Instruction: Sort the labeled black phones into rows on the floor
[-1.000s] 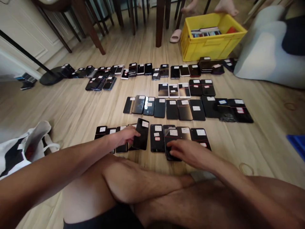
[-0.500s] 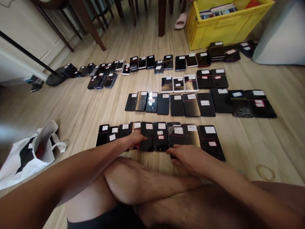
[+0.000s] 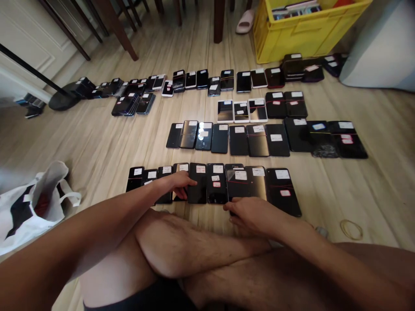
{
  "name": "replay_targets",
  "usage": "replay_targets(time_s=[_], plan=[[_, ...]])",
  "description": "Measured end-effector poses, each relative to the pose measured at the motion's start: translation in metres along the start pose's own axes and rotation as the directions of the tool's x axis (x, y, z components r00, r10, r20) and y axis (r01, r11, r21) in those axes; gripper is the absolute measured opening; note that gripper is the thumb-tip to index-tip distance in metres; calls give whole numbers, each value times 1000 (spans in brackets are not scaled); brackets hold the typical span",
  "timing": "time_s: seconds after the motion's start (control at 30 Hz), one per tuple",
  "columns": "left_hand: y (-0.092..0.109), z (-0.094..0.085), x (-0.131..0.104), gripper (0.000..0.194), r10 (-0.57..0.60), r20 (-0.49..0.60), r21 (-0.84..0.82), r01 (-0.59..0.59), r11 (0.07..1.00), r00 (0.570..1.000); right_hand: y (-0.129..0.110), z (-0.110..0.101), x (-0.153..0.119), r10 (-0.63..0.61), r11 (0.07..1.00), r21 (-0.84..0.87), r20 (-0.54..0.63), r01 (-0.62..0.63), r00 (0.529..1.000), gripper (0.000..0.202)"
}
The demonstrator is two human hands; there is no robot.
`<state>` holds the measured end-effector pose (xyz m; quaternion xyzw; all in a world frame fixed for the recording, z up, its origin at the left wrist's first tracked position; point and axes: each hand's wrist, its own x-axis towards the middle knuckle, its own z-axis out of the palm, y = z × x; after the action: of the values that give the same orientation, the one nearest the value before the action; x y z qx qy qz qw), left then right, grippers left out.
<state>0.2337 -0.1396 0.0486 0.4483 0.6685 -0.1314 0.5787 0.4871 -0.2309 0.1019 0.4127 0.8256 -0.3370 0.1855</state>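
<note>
Several labelled dark phones and tablets lie in rows on the wooden floor. In the nearest row, my left hand (image 3: pixel 181 183) rests over a phone with a shiny screen (image 3: pixel 180 167), its thumb reaching onto the black phone (image 3: pixel 197 190) beside it. My right hand (image 3: pixel 243 209) lies at the lower edge of a black device (image 3: pixel 238 185), thumb and fingers apart, some fingertips hidden. Between the hands is a phone with several labels (image 3: pixel 216 190). To the right lies a large black tablet (image 3: pixel 283 194) with a red band.
More rows of phones (image 3: pixel 220 138) stretch beyond. A yellow crate (image 3: pixel 301 39) and a pink slipper (image 3: pixel 245 21) stand at the back. A white bag (image 3: pixel 55 216) is at the left, yellow bands (image 3: pixel 351 229) at the right, and a black stand base (image 3: pixel 63 100) at the far left.
The view has shifted slightly, so the rows appear a little further left and higher. Both hands stay at about the same devices; my left fingers show more beside the black phone.
</note>
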Motion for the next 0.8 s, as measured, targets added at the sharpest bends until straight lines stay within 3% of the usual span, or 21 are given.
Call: replay_targets(time_s=[0.27,0.6,0.8], plan=[[-1,-3,-3,34,57,-23,162,-52,985,998,-1,-1,-1,0,1000,17,-17,0,1000,27],[-2,-7,-2,51,38,-33,410,-21,912,999,-5,-6,-3,29,999,-16,29,-29,999,32],[1,-2,-2,48,39,-36,659,-5,752,999,-1,1,0,0,1000,-3,-20,0,1000,32]])
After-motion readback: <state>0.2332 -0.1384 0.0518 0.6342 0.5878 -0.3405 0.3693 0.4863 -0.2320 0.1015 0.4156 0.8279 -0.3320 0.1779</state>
